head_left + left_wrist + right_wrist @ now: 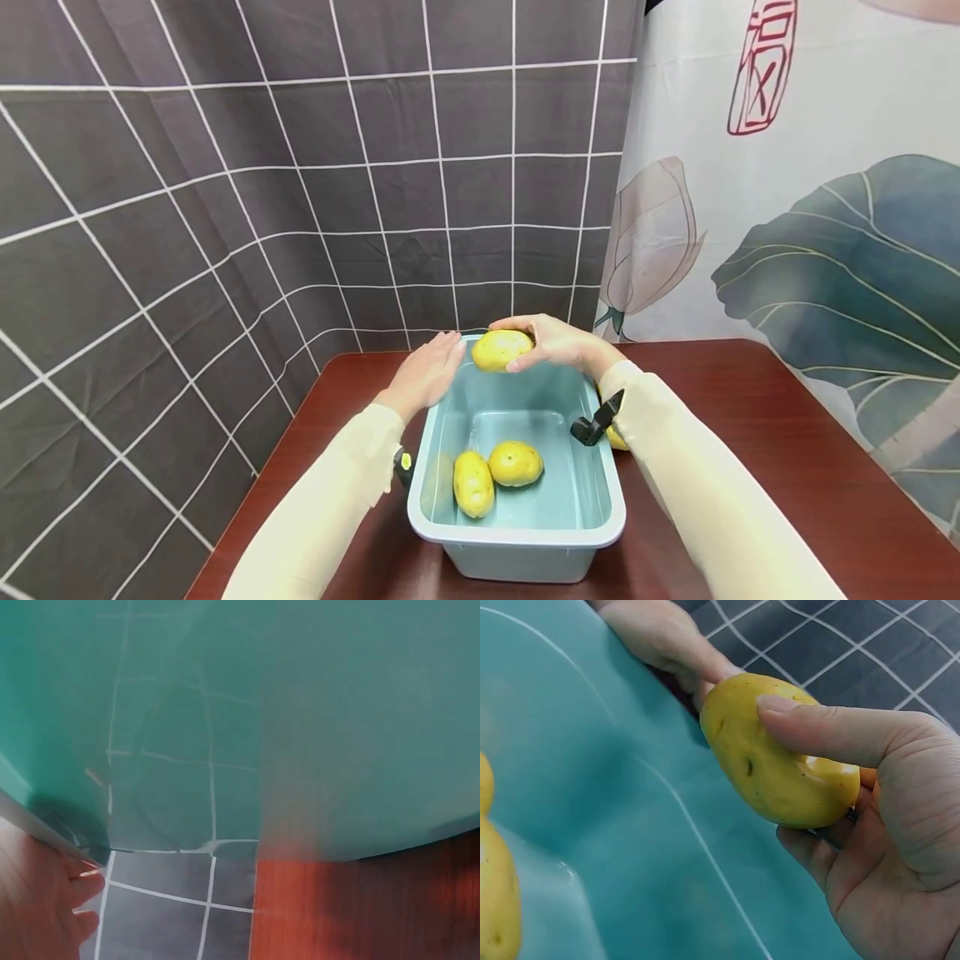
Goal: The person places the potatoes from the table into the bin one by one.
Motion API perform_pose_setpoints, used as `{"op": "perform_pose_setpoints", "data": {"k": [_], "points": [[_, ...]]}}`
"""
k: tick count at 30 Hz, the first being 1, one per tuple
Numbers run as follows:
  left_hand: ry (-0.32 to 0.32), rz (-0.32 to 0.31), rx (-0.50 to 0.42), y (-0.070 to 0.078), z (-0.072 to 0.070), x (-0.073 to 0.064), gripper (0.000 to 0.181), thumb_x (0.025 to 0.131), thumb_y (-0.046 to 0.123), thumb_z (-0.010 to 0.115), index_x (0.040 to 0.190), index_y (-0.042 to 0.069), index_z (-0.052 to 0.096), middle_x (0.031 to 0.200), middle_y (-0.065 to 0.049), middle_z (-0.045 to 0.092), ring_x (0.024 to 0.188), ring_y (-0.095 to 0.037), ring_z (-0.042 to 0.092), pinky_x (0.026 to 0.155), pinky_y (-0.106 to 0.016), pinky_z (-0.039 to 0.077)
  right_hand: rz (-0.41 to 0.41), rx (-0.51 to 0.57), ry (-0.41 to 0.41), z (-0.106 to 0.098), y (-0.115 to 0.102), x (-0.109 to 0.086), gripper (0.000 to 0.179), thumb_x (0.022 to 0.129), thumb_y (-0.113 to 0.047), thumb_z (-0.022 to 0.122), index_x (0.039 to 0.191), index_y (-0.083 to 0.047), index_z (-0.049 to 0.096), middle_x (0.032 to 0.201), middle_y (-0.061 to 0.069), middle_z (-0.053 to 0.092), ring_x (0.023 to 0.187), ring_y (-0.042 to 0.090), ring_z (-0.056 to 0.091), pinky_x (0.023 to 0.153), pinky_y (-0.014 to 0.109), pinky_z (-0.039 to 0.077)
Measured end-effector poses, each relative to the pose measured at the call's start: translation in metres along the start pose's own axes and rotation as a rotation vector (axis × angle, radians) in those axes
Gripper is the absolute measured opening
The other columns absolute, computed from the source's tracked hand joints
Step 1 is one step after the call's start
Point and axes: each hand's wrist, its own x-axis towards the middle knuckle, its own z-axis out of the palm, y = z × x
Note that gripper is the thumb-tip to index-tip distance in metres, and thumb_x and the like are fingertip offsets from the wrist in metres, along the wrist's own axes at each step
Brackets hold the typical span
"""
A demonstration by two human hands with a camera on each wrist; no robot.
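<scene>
Over the far end of a light blue plastic basin [517, 535], my right hand [558, 340] holds a yellow potato [501, 350]. In the right wrist view the thumb [825, 731] lies across the potato's upper side, with the fingers beneath it. My left hand [429, 373] rests along the basin's left rim, its fingers fairly straight and pointing away from me. Two more potatoes lie in the basin: one upright-looking [474, 484] against the left side, the other [516, 463] beside it. The left wrist view is mostly filled by the basin's outer wall [360, 735].
The basin stands on a reddish-brown table [750, 433]. More yellow potato [617, 439] shows to the basin's right, partly hidden by my right sleeve [675, 450]. A dark gridded curtain [405, 192] hangs behind and left; a floral curtain [682, 108] hangs at the right.
</scene>
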Motion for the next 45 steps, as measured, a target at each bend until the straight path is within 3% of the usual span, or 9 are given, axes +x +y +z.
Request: {"op": "perform_pose_setpoints", "data": {"k": [9,15,21,32,45], "points": [[-0.003,-0.007,-0.039,0.001,-0.003,-0.004,0.062,0.103,0.048,0.014,0.15,0.012,0.034,0.154,-0.004,0.032,0.145,-0.021,0.02,0.116,-0.043,0.019,0.058,0.028,-0.064,0.016,0.006,0.004,0.072,0.072,-0.018,0.085,0.137,-0.017,0.054,0.121,0.0,0.062,0.105,0.021,0.054,0.092,0.038,0.043],[-0.001,-0.005,-0.092,-0.001,-0.002,-0.005,0.062,0.104,0.047,0.015,0.15,0.011,0.034,0.154,-0.006,0.033,0.145,-0.021,0.02,0.116,-0.043,0.019,0.074,-0.05,-0.106,0.019,0.004,0.006,0.073,0.072,-0.023,0.085,0.137,-0.015,0.054,0.121,-0.003,0.061,0.106,0.018,0.053,0.094,0.036,0.042],[0.013,-0.011,-0.11,-0.002,-0.002,-0.004,0.063,0.104,0.048,0.014,0.149,0.01,0.036,0.154,-0.005,0.034,0.145,-0.021,0.021,0.116,-0.042,0.019,0.073,-0.1,-0.239,0.026,0.0,0.012,0.075,0.074,-0.024,0.084,0.139,-0.012,0.051,0.121,-0.004,0.061,0.107,0.017,0.054,0.096,0.035,0.043],[0.002,0.01,-0.086,0.0,-0.002,-0.005,0.061,0.104,0.047,0.013,0.15,0.012,0.034,0.154,-0.003,0.033,0.145,-0.021,0.021,0.116,-0.041,0.019,0.045,-0.06,-0.501,0.049,-0.008,0.01,0.071,0.075,-0.024,0.083,0.139,-0.016,0.051,0.12,-0.008,0.061,0.107,0.014,0.056,0.095,0.032,0.046],[-0.005,0.001,-0.085,0.001,-0.004,-0.007,0.06,0.104,0.047,0.016,0.15,0.013,0.034,0.154,-0.004,0.032,0.145,-0.02,0.02,0.117,-0.042,0.017,0.101,-0.021,-0.613,0.056,0.0,0.01,0.073,0.077,-0.016,0.082,0.142,-0.009,0.048,0.123,-0.008,0.061,0.11,0.012,0.057,0.097,0.028,0.045]]}}
